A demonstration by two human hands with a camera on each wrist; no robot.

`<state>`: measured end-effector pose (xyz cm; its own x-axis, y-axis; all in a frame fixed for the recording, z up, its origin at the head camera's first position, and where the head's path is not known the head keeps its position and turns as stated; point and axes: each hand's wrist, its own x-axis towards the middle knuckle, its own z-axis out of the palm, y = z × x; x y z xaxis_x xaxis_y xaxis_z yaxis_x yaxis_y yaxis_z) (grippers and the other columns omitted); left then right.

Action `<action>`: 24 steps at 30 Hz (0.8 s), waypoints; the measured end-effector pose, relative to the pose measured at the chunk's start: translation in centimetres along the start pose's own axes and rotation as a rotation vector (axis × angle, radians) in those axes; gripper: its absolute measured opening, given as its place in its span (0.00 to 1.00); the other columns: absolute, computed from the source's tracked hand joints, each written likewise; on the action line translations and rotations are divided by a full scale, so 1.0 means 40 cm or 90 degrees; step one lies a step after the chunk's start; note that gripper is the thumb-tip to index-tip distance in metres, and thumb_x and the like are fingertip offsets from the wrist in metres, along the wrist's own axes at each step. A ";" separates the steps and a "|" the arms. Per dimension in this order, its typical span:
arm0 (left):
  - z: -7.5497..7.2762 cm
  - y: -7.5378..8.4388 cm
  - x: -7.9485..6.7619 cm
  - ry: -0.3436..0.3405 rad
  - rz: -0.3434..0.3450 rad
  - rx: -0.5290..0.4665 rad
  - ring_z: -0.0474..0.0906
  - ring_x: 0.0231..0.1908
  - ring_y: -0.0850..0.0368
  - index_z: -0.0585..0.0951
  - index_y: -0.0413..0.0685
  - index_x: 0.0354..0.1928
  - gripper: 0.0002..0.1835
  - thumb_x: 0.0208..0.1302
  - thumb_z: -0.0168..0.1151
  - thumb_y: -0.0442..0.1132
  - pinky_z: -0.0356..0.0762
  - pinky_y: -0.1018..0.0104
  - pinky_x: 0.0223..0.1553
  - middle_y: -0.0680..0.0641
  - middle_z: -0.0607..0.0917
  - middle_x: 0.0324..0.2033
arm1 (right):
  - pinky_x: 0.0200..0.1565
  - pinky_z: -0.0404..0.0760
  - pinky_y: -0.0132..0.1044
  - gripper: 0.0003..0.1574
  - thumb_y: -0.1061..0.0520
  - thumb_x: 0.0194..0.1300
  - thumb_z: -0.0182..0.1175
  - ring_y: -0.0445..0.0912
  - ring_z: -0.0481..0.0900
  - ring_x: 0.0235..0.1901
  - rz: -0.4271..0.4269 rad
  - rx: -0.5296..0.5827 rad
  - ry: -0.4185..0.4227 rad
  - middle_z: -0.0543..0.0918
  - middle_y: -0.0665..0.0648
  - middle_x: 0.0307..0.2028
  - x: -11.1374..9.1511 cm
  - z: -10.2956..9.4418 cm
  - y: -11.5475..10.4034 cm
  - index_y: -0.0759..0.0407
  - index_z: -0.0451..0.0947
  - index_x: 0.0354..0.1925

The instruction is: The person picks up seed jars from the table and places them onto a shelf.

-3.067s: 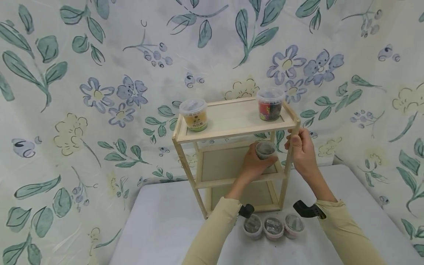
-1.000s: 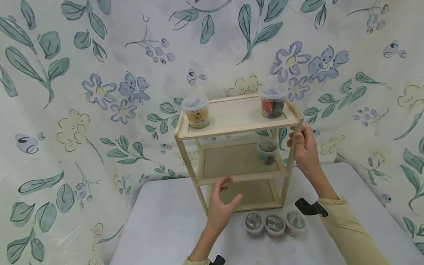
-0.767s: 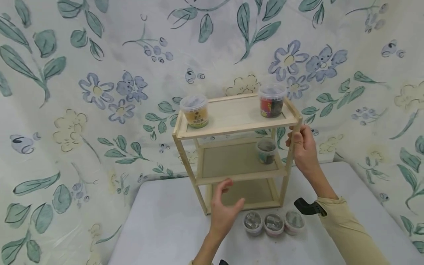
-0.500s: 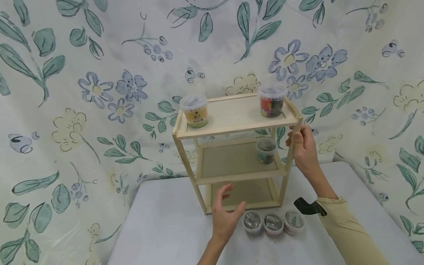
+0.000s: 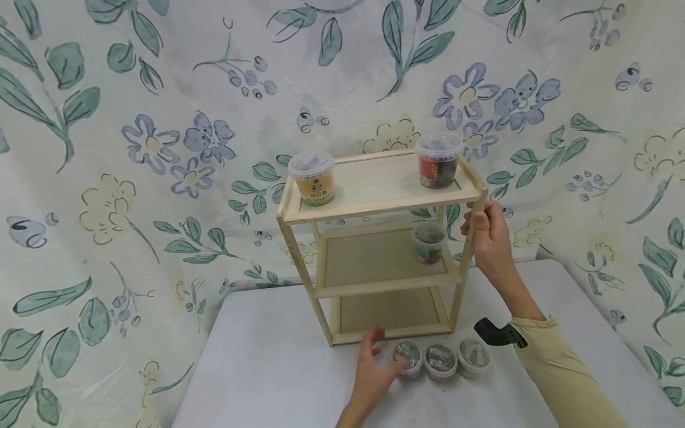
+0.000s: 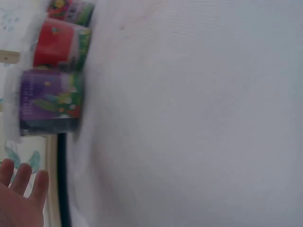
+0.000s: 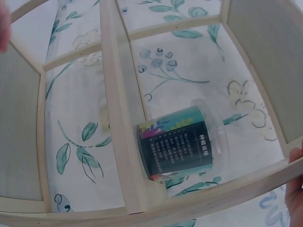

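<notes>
My left hand is beside the leftmost of three lidded plastic cups on the table, its fingers spread and loosely bent. That purple-labelled cup stands a little apart from the fingers in the left wrist view. Next to it are a middle cup and a right-hand cup. With my right hand I grip the right front post of a three-tier wooden shelf. A teal-labelled cup sits upright at the right end of the middle tier.
On the top tier stand a yellow-labelled cup at the left and a red-and-black cup at the right. The shelf rests on a white table. Behind it hangs a floral backdrop.
My left hand has let go of the teal-labelled cup on the middle tier, then drawn back and moved down beside the leftmost table cup. My right hand keeps its hold on the post.
</notes>
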<state>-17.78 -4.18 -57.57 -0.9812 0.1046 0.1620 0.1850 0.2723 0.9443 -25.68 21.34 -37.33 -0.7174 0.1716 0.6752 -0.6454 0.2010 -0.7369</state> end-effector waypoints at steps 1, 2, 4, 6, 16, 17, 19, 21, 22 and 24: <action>0.005 -0.006 -0.001 -0.019 -0.002 0.002 0.70 0.61 0.43 0.63 0.35 0.68 0.48 0.47 0.77 0.41 0.70 0.54 0.61 0.40 0.74 0.62 | 0.40 0.74 0.26 0.25 0.47 0.77 0.41 0.38 0.73 0.31 0.001 0.001 0.002 0.73 0.44 0.36 0.000 0.000 0.000 0.69 0.66 0.52; 0.011 -0.012 -0.002 -0.036 0.000 0.009 0.70 0.62 0.43 0.62 0.35 0.69 0.49 0.47 0.77 0.42 0.71 0.55 0.61 0.39 0.73 0.62 | 0.40 0.74 0.26 0.24 0.47 0.77 0.41 0.38 0.73 0.31 0.003 0.003 0.005 0.73 0.44 0.36 0.000 -0.001 0.001 0.67 0.66 0.52; 0.022 -0.022 -0.004 -0.063 0.006 0.022 0.70 0.62 0.42 0.60 0.36 0.70 0.52 0.47 0.78 0.44 0.71 0.57 0.61 0.39 0.73 0.63 | 0.40 0.74 0.26 0.24 0.47 0.77 0.41 0.38 0.73 0.31 0.005 0.006 0.008 0.73 0.44 0.36 0.000 0.000 0.001 0.68 0.66 0.52; 0.031 -0.030 -0.006 -0.078 0.012 0.033 0.71 0.62 0.43 0.60 0.37 0.70 0.53 0.45 0.79 0.45 0.70 0.57 0.62 0.39 0.74 0.62 | 0.40 0.74 0.26 0.25 0.47 0.77 0.41 0.38 0.73 0.31 0.005 0.004 0.006 0.73 0.44 0.37 -0.001 0.001 0.002 0.69 0.65 0.52; 0.058 -0.044 -0.005 -0.085 0.001 0.044 0.74 0.58 0.55 0.63 0.43 0.70 0.51 0.43 0.80 0.47 0.68 0.58 0.63 0.46 0.78 0.60 | 0.39 0.74 0.26 0.22 0.46 0.76 0.42 0.38 0.73 0.31 -0.015 0.021 0.006 0.73 0.45 0.36 -0.001 0.002 0.005 0.63 0.67 0.51; 0.059 -0.044 -0.005 -0.084 0.003 0.044 0.74 0.58 0.55 0.64 0.43 0.70 0.51 0.43 0.80 0.47 0.68 0.57 0.63 0.45 0.78 0.60 | 0.39 0.74 0.26 0.21 0.46 0.76 0.42 0.38 0.73 0.31 -0.015 0.021 0.005 0.73 0.45 0.36 0.000 0.001 0.005 0.62 0.67 0.52; 0.062 -0.044 -0.005 -0.082 0.007 0.049 0.74 0.58 0.54 0.64 0.43 0.69 0.51 0.43 0.79 0.47 0.69 0.56 0.62 0.45 0.78 0.60 | 0.39 0.74 0.26 0.21 0.46 0.76 0.42 0.38 0.73 0.31 -0.014 0.019 0.003 0.73 0.45 0.36 0.001 0.001 0.004 0.62 0.67 0.52; 0.064 -0.043 -0.006 -0.082 0.008 0.052 0.74 0.58 0.53 0.65 0.44 0.69 0.50 0.43 0.79 0.48 0.70 0.55 0.62 0.45 0.78 0.60 | 0.40 0.74 0.26 0.22 0.46 0.76 0.42 0.38 0.73 0.31 -0.011 0.016 0.002 0.73 0.45 0.36 0.001 0.001 0.004 0.63 0.67 0.52; 0.065 -0.043 -0.007 -0.081 0.009 0.052 0.74 0.58 0.53 0.65 0.44 0.69 0.50 0.43 0.79 0.48 0.70 0.55 0.62 0.45 0.78 0.59 | 0.40 0.74 0.26 0.22 0.46 0.77 0.42 0.38 0.72 0.31 -0.009 0.014 0.001 0.73 0.45 0.36 0.000 0.001 0.003 0.63 0.67 0.52; 0.068 -0.042 -0.008 -0.080 0.009 0.051 0.74 0.57 0.53 0.66 0.44 0.69 0.50 0.43 0.79 0.48 0.70 0.55 0.62 0.45 0.78 0.59 | 0.40 0.74 0.26 0.22 0.47 0.77 0.41 0.38 0.73 0.31 -0.006 0.011 0.001 0.73 0.45 0.36 0.000 0.001 0.003 0.64 0.67 0.52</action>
<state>-17.61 -2.09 -59.99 -0.9647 0.2272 0.1334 0.2077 0.3444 0.9155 -25.78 21.32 -37.43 -0.7111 0.1711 0.6819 -0.6564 0.1859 -0.7312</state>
